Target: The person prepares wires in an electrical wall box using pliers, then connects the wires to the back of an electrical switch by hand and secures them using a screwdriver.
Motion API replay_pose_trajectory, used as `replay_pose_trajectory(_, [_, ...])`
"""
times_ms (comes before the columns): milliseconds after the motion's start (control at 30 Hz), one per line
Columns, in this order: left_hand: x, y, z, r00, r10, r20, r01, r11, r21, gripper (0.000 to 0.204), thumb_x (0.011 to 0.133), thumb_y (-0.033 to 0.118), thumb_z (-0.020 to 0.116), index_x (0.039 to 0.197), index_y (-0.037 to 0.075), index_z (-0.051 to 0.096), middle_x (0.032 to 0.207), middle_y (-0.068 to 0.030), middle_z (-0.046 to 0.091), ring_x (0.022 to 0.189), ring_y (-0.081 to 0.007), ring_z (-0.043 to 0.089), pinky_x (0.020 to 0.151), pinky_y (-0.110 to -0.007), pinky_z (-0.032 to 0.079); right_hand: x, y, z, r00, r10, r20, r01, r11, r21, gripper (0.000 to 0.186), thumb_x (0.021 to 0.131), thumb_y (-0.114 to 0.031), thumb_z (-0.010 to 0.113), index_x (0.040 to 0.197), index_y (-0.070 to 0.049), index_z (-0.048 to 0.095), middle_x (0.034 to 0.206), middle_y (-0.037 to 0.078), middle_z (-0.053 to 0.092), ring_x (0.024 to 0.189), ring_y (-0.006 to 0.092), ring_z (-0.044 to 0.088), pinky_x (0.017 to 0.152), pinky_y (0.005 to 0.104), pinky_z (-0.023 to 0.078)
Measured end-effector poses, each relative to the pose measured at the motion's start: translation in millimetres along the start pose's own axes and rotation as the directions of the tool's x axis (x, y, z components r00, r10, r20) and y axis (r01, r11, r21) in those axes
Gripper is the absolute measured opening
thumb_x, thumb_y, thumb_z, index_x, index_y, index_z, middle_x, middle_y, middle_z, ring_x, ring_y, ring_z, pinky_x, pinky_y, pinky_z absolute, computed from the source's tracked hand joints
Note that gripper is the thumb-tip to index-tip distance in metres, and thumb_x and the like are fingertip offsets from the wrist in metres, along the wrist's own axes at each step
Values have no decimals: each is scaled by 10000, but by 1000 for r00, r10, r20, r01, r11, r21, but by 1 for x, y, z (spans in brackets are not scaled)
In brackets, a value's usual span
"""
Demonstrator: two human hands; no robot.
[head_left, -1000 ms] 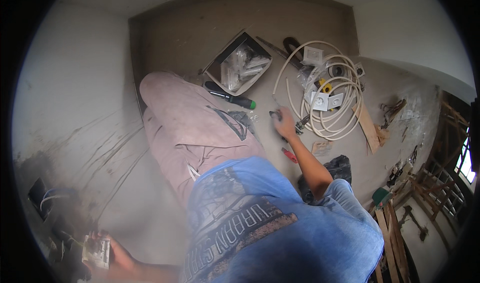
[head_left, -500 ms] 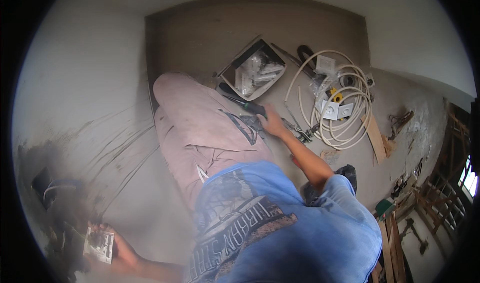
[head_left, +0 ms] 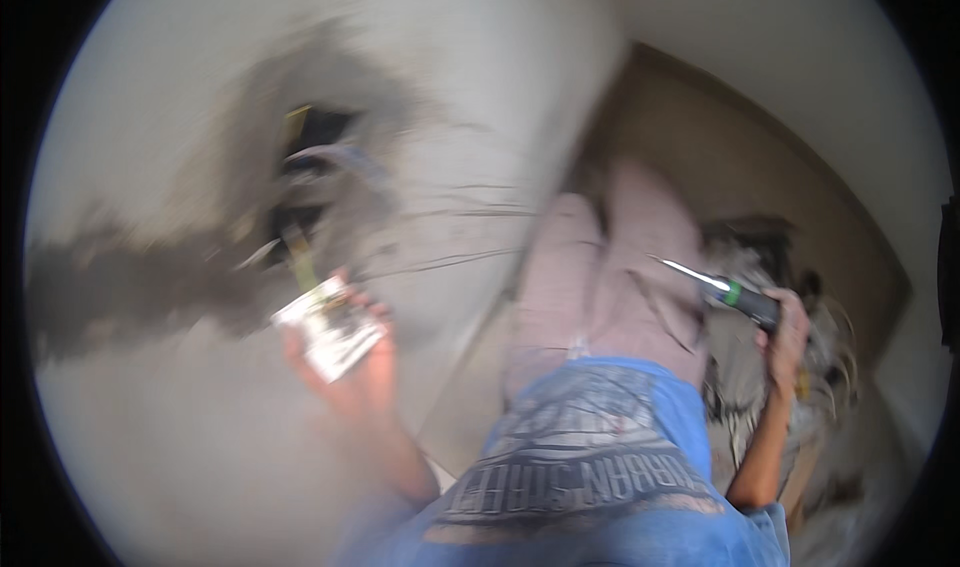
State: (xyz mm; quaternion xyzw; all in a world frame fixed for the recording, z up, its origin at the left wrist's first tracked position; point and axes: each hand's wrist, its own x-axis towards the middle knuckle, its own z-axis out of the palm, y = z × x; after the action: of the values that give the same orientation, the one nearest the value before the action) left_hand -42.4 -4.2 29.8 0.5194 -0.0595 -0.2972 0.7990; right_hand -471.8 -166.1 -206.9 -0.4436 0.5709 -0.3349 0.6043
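My left hand is closed on a wall socket insert, a square, pale metal-framed piece blurred by motion. A yellow-green wire runs from it up to the lower dark opening in the wall. Above that lies a second box opening, with a pale cable loop hanging out. At the right, my right hand is wrapped round the black and green handle of a screwdriver. Its bare metal shaft points left, over my thigh, apart from the socket insert.
Rough grey plaster surrounds the wall openings. My bent legs sit beside the wall. Past my right arm, a blurred dark-edged box and coiled pale cable lie on the floor.
The view has swung left toward the wall openings. My right hand has lifted the screwdriver from beside my leg, its shaft now in full sight. My left hand still holds the socket insert.
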Motion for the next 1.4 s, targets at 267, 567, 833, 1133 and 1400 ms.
replay_pose_trajectory(267, [-29, 13, 28, 995, 85, -52, -87, 995, -47, 876, 939, 528, 561, 1460, -128, 306, 1145, -169, 548, 1037, -279, 545, 901, -400, 484, 80, -129, 119, 682, -437, 586, 204, 883, 422, 457, 834, -287, 794, 1181, -64, 598, 1059, 139, 607, 624, 141, 590, 465, 222, 462])
replay_pose_trajectory(567, [-21, 4, 5, 994, 59, -87, -62, 998, -24, 987, 894, 565, 570, 1485, -151, 234, 1218, -189, 532, 1111, -299, 545, 938, -415, 487, 78, -216, 243, 281, -722, 632, 443, 682, 582, 410, 741, -119, 844, 1066, -80, 597, 1085, 227, 672, 971, 269, 657, 843, 373, 520])
replay_pose_trajectory(833, [-21, 7, 6, 994, 47, -99, -49, 999, -16, 997, 885, 586, 548, 1510, -120, 225, 1245, -186, 551, 1143, -290, 554, 948, -417, 486, 91, -207, 279, 149, -814, 561, 297, 578, 760, 381, 740, -43, 804, 1046, -102, 584, 1119, 246, 625, 1014, 326, 667, 842, 455, 569])
replay_pose_trajectory(1133, [-20, 10, 8, 994, -14, -105, 1, 992, -123, 1035, 853, 611, 562, 1520, -104, 222, 1218, -167, 563, 1098, -280, 554, 937, -422, 488, 100, -206, 289, 108, -832, 544, 226, 553, 802, 341, 708, 13, 777, 988, -94, 614, 1111, 242, 629, 1003, 314, 670, 825, 408, 567])
replay_pose_trajectory(1400, [-21, 13, 10, 994, -50, -100, 30, 982, -187, 1054, 837, 623, 561, 1527, -98, 223, 1211, -154, 559, 1100, -267, 532, 918, -420, 485, 103, -224, 297, 22, -872, 490, 231, 481, 846, 271, 724, 23, 765, 927, -92, 627, 1095, 236, 643, 949, 299, 680, 781, 363, 561])
